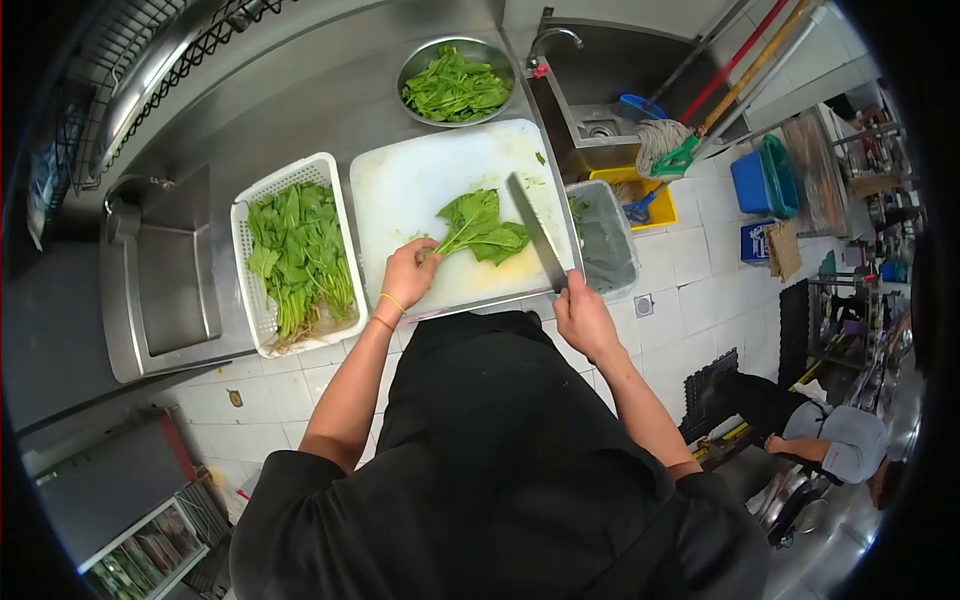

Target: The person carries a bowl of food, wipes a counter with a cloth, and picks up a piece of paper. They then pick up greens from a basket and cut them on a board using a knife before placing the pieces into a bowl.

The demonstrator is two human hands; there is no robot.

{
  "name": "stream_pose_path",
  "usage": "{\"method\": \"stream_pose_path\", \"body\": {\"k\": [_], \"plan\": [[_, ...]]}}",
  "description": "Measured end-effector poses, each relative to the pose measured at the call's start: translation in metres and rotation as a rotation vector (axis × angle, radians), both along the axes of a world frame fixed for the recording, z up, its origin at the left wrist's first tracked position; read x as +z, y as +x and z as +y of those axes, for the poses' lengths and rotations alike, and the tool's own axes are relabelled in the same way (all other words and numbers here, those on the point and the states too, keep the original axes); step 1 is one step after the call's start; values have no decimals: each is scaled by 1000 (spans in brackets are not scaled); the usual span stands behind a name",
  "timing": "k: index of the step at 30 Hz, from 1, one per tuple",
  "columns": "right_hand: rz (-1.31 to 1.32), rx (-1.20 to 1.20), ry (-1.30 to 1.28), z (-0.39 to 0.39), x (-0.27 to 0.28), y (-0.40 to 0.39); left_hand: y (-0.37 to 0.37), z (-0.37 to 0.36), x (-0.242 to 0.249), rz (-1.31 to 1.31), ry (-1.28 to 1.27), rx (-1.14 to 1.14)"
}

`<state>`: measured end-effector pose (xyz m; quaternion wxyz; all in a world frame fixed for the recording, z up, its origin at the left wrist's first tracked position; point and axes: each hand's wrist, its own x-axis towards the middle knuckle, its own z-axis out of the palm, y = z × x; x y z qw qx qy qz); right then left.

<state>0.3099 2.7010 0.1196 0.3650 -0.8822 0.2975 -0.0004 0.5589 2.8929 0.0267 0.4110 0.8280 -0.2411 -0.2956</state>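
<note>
On the white cutting board [400,190], a small bunch of leafy greens [478,225] lies with its leaves toward the right. My left hand [410,272] is closed around the stem end of that bunch. My right hand [585,315] grips the handle of a kitchen knife [538,230], whose broad blade points away from me over the board's right side, just apart from the leaves. Left of the board, a white plastic basket [240,245] holds whole greens with roots. Behind the board stands a steel bowl [405,100] filled with cut greens.
A grey bin [608,250] stands against the counter's right end, beside a yellow bucket [660,208]. Sinks lie at the left [180,270] and back right [600,115]. Mop handles [755,70] lean at the right. Another person [830,435] is at the far lower right.
</note>
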Motion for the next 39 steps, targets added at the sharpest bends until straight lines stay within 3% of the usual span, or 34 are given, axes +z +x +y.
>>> {"method": "stream_pose_path", "body": {"k": [5,7,8,10,13,15,25,30,34,36,39], "plan": [[17,142,-54,18,17,30,-13,-2,23,136,18,108],[-78,118,-83,30,24,41,-15,0,12,-192,-90,36],[-175,88,-107,35,25,44,-16,0,10,-183,-89,43],[-193,103,-123,39,20,48,-18,0,10,-435,-146,-12],[-21,168,-88,34,-8,53,-23,-4,22,-402,-70,-14],[233,298,-104,26,-28,55,-24,-3,22,-418,-59,-39],[219,248,-167,30,-23,59,-29,5,18,-435,-95,-43],[72,196,-126,33,-4,51,-27,5,19,-435,-124,-20],[73,138,-94,36,2,39,-29,8,24,-443,-54,-36],[282,265,-82,28,-14,31,-30,10,23,-440,-57,-34],[215,235,-112,29,-4,27,-29,12,24,-446,-55,-32]]}}
